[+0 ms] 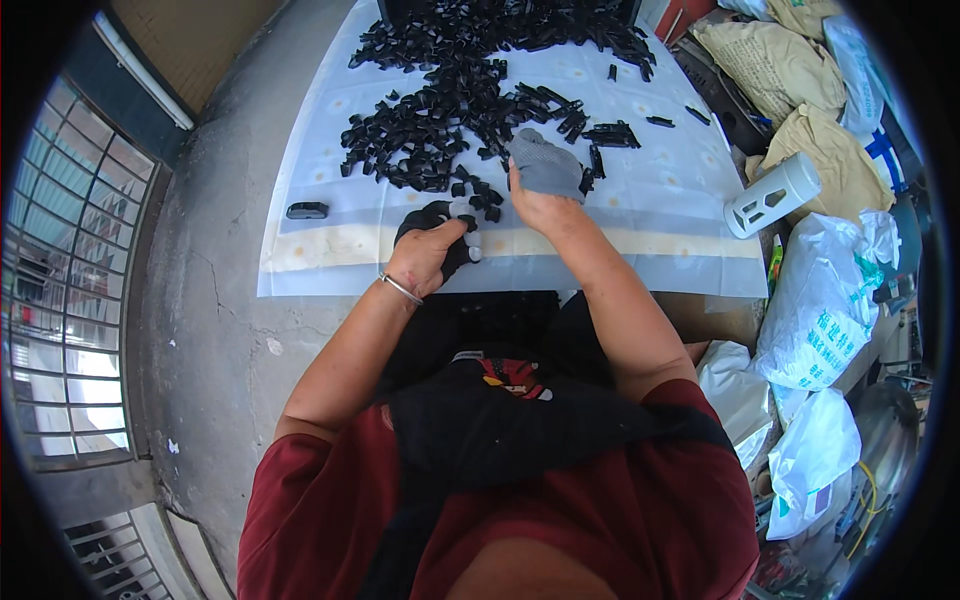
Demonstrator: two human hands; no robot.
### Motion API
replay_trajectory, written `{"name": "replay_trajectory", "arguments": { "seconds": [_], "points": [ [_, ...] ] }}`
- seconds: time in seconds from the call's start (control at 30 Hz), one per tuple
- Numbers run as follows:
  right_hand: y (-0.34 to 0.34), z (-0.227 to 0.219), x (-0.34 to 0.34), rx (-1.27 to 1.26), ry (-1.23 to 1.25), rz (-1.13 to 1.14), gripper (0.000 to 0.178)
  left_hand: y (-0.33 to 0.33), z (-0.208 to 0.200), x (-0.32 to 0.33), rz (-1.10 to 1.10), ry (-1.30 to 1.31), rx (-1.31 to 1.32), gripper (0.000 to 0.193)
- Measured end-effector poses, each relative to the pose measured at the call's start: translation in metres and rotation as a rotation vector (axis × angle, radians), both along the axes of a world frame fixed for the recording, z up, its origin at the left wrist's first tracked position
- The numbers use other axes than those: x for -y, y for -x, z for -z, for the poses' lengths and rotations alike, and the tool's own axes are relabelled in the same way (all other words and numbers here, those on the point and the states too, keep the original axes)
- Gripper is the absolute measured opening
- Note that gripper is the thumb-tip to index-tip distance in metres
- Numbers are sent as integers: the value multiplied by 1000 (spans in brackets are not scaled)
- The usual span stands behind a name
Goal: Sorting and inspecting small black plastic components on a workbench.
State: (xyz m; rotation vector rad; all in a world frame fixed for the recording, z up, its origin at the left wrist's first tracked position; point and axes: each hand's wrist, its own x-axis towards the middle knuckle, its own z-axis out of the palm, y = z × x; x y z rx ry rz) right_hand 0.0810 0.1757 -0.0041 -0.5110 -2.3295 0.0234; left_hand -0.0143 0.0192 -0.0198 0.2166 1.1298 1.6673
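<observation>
My left hand (437,243), in a black glove with pale fingertips, is near the table's front edge. Its fingers are curled, and the thumb presses against a small black plastic part (467,222). My right hand (545,175), in a grey glove, reaches to the near side of the heap. Its fingertips are hidden behind the back of the glove, so any grip there does not show. Many small black plastic parts (405,150) lie in a loose heap ahead of both hands. Longer black strips (610,134) lie right of the heap.
A flower-patterned cloth under clear plastic covers the table (690,180). On its left lies a black oval piece (307,210); a white cylindrical holder (772,195) leans at the right edge. Stuffed sacks (822,300) crowd the right side. Concrete floor (215,290) and a barred window (75,270) are left.
</observation>
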Motion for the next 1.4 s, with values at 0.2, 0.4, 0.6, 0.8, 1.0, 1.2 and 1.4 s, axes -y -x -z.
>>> {"name": "replay_trajectory", "arguments": {
  "seconds": [0.2, 0.4, 0.6, 0.8, 1.0, 1.2, 1.4],
  "points": [
    [3, 2, 1, 31, 58, -26, 18, -5, 5, 2, 139, -34, -250, 16],
    [7, 10, -6, -28, 53, -10, 18, -4, -1, -10, 131, -42, -346, 16],
    [-32, -19, 31, 91, 317, -315, 21, 0, -9, 6, 152, 14, -217, 14],
    [-48, -9, 57, 107, 119, -395, 23, -8, -19, 13, 365, 133, -669, 30],
    [-51, -19, 71, 71, 278, -435, 19, -18, 9, 13, -26, -158, -752, 38],
    [-66, -27, 70, 158, 136, -319, 14, -11, -4, 20, 41, -66, -742, 42],
    [-66, -20, 70, 190, -10, -311, 11, -19, -24, 21, 16, -31, -1100, 40]
  ]
}}
